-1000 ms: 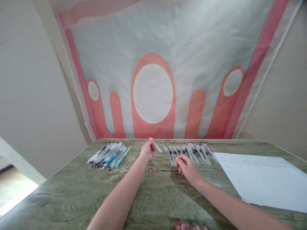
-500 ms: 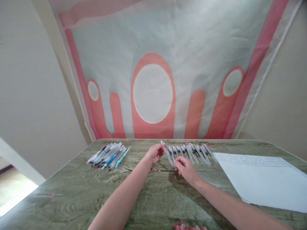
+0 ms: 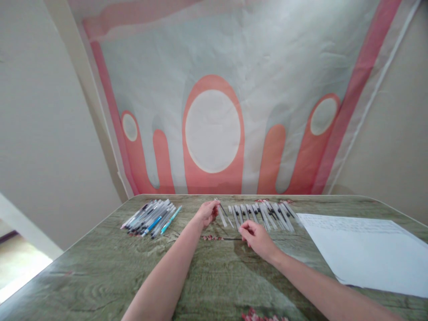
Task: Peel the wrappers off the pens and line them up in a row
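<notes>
So the left hand (image 3: 208, 213) has a clear tube (image 3: 222, 216) and thin refill (image 3: 227, 216) pinched mid-table, left of the pen row (image 3: 262, 215). Right hand's (image 3: 254, 237) fingers look curled; can't tell if they're gripping anything.

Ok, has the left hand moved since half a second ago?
Yes, the left hand has shifted left against the printed blossoms, away from the row of clear pens.

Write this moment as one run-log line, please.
left hand: holding pen parts | right hand: beside clear pen row, grip unclear | pen pile: left side | paper: right side
</notes>
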A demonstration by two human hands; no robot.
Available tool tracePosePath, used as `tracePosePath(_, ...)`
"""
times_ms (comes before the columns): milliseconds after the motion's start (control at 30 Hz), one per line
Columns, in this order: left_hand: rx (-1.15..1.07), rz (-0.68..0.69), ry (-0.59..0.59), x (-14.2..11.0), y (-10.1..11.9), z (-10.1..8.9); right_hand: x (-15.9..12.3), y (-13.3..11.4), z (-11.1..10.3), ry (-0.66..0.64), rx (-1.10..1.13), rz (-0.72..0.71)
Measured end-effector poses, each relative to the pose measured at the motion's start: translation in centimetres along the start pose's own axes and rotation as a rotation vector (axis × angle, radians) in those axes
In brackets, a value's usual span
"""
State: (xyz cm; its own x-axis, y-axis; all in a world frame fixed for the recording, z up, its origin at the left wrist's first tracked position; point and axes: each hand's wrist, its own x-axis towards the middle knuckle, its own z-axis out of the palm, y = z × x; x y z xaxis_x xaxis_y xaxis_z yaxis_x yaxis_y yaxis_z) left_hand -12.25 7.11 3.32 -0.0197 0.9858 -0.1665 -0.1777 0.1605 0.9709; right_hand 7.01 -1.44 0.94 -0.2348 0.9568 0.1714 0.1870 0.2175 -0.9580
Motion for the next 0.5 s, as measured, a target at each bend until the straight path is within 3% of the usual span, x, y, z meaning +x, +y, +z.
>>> tracePosePath(200, 0.485, -0.010, -0.014, 0.2, -1.2, -0.1, -0.1, -0.2, 0.0, 0.007, -0.015, -0.017)
tracePosePath(500, 0.763, 0.024, 0.092, 1.9, -1.6, 1.5, 0.1, 0.0, 0.1, 0.042, -0.029, -0.031)
